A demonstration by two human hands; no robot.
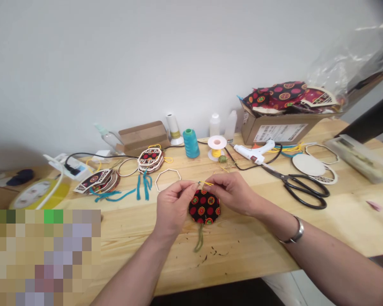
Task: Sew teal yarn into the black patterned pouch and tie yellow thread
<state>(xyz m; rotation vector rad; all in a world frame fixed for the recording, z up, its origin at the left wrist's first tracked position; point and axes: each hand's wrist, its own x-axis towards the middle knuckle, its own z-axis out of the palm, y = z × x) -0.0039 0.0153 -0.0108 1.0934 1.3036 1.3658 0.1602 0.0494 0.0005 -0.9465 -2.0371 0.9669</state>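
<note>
My left hand (178, 204) and my right hand (231, 192) come close together over the table, each pinching at a thin yellow cord (207, 183). Just below the fingertips is a round fabric-covered piece (204, 208), black with red and orange flower dots. An olive-green cord loop (199, 239) trails from its lower edge onto the wood. Whether the yellow cord is tied to the round piece is hidden by my fingers. A metal bracelet (298, 229) circles my right wrist.
Behind my hands stand a teal thread cone (191, 144) and a spool of yellow cord (217, 146). To the right lie a white glue gun (255, 151), black-handled scissors (306, 187) and a box of fabric (274, 123). Stacked ornaments (150, 160) and teal cords (143, 187) sit left.
</note>
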